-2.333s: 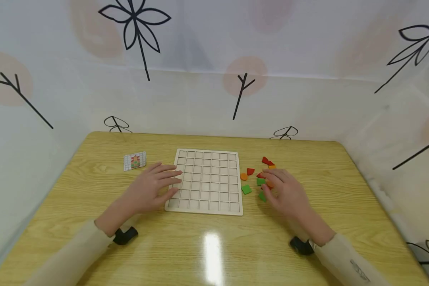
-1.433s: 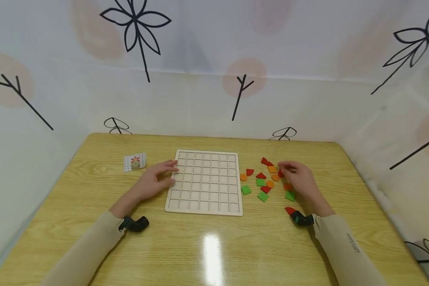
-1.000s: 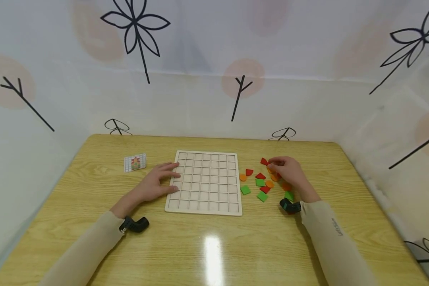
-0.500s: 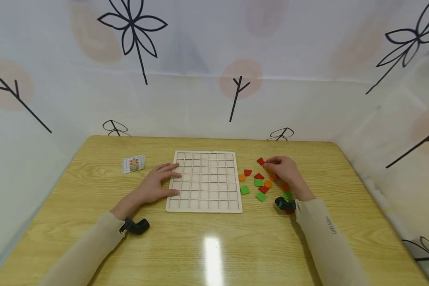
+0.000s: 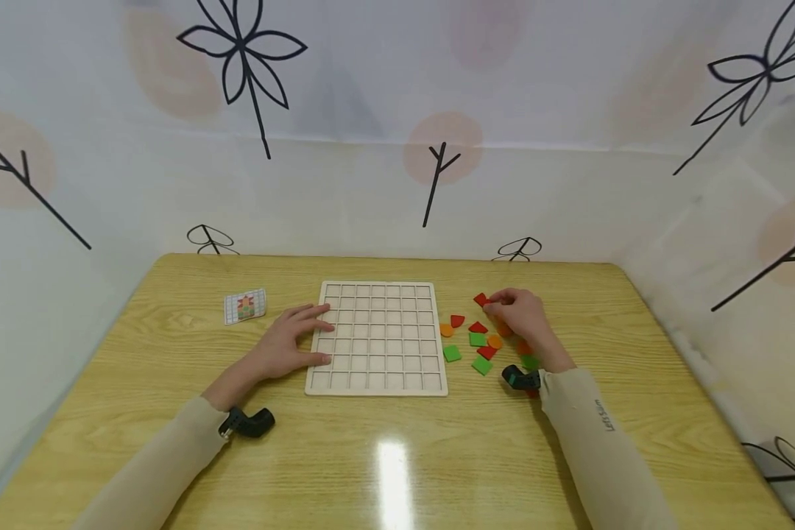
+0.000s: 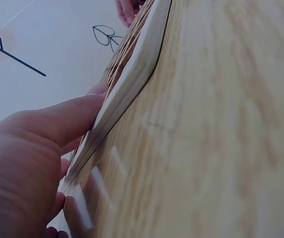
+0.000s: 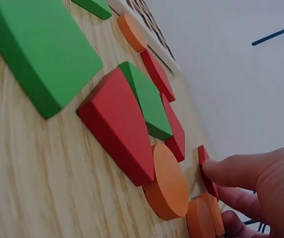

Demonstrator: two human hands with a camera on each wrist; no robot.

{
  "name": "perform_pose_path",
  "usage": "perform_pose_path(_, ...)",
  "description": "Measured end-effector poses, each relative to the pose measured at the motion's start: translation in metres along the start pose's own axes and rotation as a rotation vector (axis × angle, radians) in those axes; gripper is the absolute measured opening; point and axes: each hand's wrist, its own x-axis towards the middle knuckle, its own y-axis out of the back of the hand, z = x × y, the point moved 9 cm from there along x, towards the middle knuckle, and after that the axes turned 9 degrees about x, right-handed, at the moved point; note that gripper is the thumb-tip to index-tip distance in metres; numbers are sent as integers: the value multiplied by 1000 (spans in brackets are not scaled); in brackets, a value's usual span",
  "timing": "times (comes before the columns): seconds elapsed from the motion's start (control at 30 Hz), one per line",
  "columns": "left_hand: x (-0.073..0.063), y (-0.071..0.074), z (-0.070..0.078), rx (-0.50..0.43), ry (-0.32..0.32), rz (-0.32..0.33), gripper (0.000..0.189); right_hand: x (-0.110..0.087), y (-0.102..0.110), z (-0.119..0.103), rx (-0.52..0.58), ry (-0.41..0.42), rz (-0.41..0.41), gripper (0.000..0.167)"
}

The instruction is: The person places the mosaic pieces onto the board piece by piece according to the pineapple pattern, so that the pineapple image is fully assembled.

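At the left edge of a pale wooden grid board (image 5: 384, 338), my left hand (image 5: 283, 347) rests with its fingers spread over the rim. Its thumb touches the board's edge (image 6: 132, 82) in the left wrist view. Right of the board, my right hand (image 5: 522, 315) pinches a red piece (image 7: 201, 152) at the far end of a scatter of coloured wooden pieces. An orange square and an orange disc (image 7: 200, 218) lie just below those fingertips. Closer to the right wrist camera are a red pointed piece (image 7: 117, 126), a green square (image 7: 45, 54) and another orange disc (image 7: 167, 186).
A small pattern card (image 5: 245, 306) with a coloured figure on a grid lies left of the board. Loose green squares (image 5: 452, 353), orange discs (image 5: 447, 330) and red pieces (image 5: 458, 321) sit close to the board's right side. A patterned cloth (image 5: 344, 199) hangs behind the table.
My right hand has gone from the near pieces to the far end of the scatter, then stays at the red piece. My left hand has stayed on the board's left edge.
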Motion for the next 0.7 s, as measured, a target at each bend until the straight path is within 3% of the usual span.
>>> perform_pose_path(0.23, -1, 0, 2, -3, -2, 10, 48, -1, 2, 1, 29, -3, 18, 33)
perform_pose_path(0.47, -1, 0, 1, 7, -17, 25, 45, -8, 14, 3, 125, 27, 139, 28)
perform_pose_path(0.7, 0, 0, 7, 8, -63, 25, 42, -13, 15, -24, 133, 179, 202, 27)
